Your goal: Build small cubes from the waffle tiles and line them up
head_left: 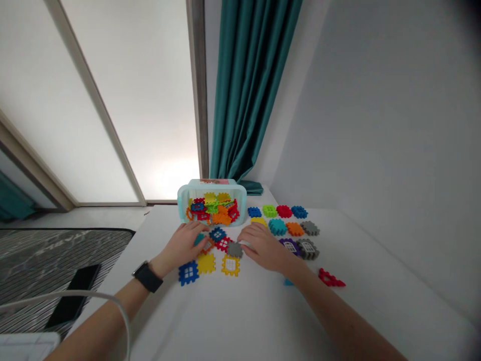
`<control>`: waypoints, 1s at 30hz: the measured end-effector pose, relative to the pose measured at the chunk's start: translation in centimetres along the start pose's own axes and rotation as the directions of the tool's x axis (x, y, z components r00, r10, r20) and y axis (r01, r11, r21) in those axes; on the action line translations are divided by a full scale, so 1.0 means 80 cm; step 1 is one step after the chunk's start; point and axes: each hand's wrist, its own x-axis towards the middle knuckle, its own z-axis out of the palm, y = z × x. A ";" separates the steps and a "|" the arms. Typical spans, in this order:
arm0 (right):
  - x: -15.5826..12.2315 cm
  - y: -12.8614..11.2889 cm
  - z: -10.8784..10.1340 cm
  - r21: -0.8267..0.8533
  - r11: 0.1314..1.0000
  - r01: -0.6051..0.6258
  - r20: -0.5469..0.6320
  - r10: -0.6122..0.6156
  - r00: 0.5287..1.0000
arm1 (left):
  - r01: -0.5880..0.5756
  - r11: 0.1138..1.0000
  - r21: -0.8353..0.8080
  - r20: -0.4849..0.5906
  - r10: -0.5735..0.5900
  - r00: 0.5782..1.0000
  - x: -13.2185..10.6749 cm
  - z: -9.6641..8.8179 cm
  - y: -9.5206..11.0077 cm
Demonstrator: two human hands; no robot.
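Observation:
My left hand point(185, 244) rests over the left side of a loose group of toothed plastic building pieces, fingers apart. A teal piece point(199, 239) and an orange window piece point(208, 245) lie partly under it. My right hand point(262, 245) is at the group's right side, thumb and fingers apart beside a grey piece point(235, 249). Between the hands lie a blue window piece point(217, 234) and a red window piece point(224, 244). Nearer me are a blue piece point(188, 273), a yellow piece point(206, 263) and a yellow window piece point(230, 265).
A pale teal bin point(181, 203) lies on its side behind, holding mixed pieces. Stacks, including a teal stack point(277, 227), stand in rows at right. A red triangular piece point(331, 278) lies nearer. A white cable point(93, 296) crosses the lower left; a wall point(394, 150) borders the right.

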 end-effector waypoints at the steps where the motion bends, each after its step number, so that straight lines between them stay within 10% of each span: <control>1: 0.007 -0.005 0.003 0.002 1.000 0.006 0.017 -0.006 1.000 | 0.017 1.000 0.012 0.009 -0.018 1.000 -0.007 -0.002 -0.008; 21: 0.062 -0.094 0.078 0.030 0.998 0.050 0.188 -0.055 0.981 | 0.079 0.996 -0.038 0.053 -0.077 0.996 -0.063 0.009 -0.063; 30: 0.052 -0.104 0.107 -0.019 1.000 -0.009 0.012 0.009 1.000 | 0.158 0.986 0.055 -0.011 -0.157 0.987 -0.063 0.016 -0.060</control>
